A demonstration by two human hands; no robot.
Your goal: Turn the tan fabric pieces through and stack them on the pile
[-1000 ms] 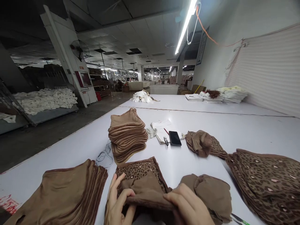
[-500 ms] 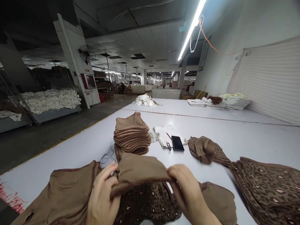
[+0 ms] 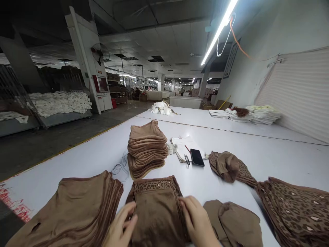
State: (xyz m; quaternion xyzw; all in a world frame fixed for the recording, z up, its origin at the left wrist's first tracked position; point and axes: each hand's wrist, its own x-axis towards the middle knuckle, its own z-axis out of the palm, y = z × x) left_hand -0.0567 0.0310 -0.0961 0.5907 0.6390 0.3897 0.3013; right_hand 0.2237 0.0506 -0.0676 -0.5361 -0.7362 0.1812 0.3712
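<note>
A plain brown fabric piece (image 3: 156, 216) lies flat in front of me over a leopard-print fabric piece (image 3: 154, 185), whose spotted band shows along the top. At its left edge is my left hand (image 3: 120, 226), thumb and forefinger apart. My right hand (image 3: 197, 219) has its fingertips closed at the right edge of the brown piece; the thumb is partly hidden. To the left lies a stack of brown fabric pieces (image 3: 84, 202). A taller folded brown stack (image 3: 147, 147) stands just beyond. More brown pieces (image 3: 239, 219) rest at the right.
Papers (image 3: 190, 141), a black phone (image 3: 197, 157) and thread snips (image 3: 187, 159) lie mid-table. A pale blue cord (image 3: 120, 168) is left of the tall stack. Leopard-print stacks (image 3: 295, 206) lie at right, near a crumpled brown piece (image 3: 227, 166). White cloth (image 3: 161, 108) is farther back.
The brown piece, held up between both hands before, now lies flat over the leopard-print piece. My left hand's fingers have parted. The view has shifted slightly.
</note>
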